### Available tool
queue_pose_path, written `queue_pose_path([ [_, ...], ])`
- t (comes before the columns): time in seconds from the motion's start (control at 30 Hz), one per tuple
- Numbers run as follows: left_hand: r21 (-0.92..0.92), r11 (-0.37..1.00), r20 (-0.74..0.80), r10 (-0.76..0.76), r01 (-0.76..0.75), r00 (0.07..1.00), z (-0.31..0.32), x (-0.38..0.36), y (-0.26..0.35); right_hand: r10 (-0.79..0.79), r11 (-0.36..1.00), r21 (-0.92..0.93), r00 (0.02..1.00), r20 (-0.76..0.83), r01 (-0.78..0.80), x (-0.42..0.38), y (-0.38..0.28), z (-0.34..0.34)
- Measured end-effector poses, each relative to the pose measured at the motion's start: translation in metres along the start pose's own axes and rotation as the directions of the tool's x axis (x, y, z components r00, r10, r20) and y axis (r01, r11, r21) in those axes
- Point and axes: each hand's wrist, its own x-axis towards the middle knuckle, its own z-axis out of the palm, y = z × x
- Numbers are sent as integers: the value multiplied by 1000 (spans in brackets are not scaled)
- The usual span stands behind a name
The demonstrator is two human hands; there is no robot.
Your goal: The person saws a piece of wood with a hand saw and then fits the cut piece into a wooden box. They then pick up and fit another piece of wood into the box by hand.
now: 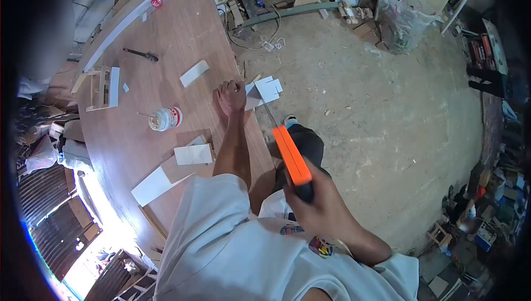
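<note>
My right hand is wrapped round the handle of a saw with an orange body. Its thin blade runs up and left to a white board that juts over the table's right edge. On the tabletop beside the board lies my left hand, fingers curled at the board's inner end; whether it pinches something is hidden. A white rectangular piece lies up and left of that hand. More white pieces rest nearer my body, left of my forearm.
An open jar stands on the wooden table, with a dark tool and a small wooden frame beyond. A red-labelled bottle lies at the far side. Scrap wood and a plastic bag are on the floor.
</note>
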Motion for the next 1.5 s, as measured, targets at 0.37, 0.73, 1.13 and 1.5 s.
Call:
queue_pose_path([
  [0.37, -47, 999, 33, 5, -4, 999, 14, -21, -2, -95, 995, 36, 992, -85, 98, 54, 48, 13],
  [0.73, -15, 998, 85, 67, -66, 994, 5, -11, -9, -179, 984, -23, 978, -111, 178, 103, 62, 18],
  [1.13, -73, 996, 18, 60, -59, 998, -1, -8, 1, -191, 981, -66, 975, -117, 184, 136, 79, 16],
  [1.5, -30, 998, 132, 67, -63, 989, -4, -6, 1, -229, 973, -28, 961, -158, 227, 108, 66, 11],
])
